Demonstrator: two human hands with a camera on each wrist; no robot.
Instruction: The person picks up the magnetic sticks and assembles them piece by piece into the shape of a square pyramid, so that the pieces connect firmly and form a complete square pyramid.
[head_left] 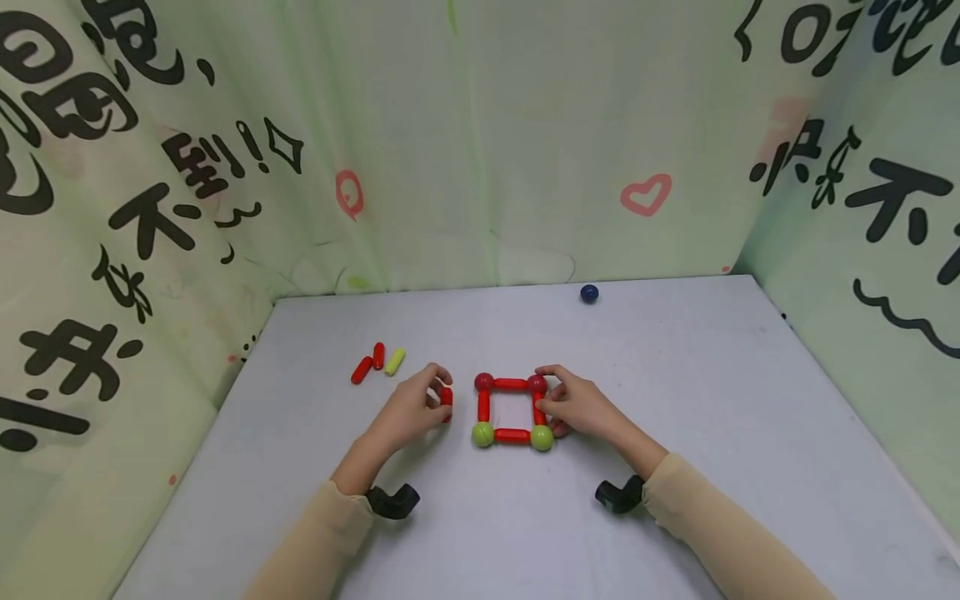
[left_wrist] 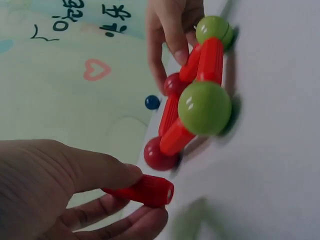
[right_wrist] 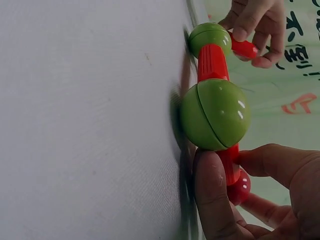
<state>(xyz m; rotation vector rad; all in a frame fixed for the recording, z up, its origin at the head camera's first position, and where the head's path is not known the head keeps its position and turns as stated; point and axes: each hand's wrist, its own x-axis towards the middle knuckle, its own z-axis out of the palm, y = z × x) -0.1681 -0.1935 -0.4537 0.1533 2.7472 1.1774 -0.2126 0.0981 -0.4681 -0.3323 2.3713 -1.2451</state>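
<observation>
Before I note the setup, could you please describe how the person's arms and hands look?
Both the left hand and the right hand are ungloved. The left sleeve and right sleeve are plain beige, without visible markings. A small, bent black fitting juts out near each sleeve's end; no cables show.

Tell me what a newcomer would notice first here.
Probably the bright square of red rods on the white table, with red balls at its far corners and green balls at its near ones. To its left, the left hand pinches a loose red rod, while the right hand grips its right side. A lone dark blue ball sits near the far edge, and bold black lettering marks the curtain's sides.
</observation>
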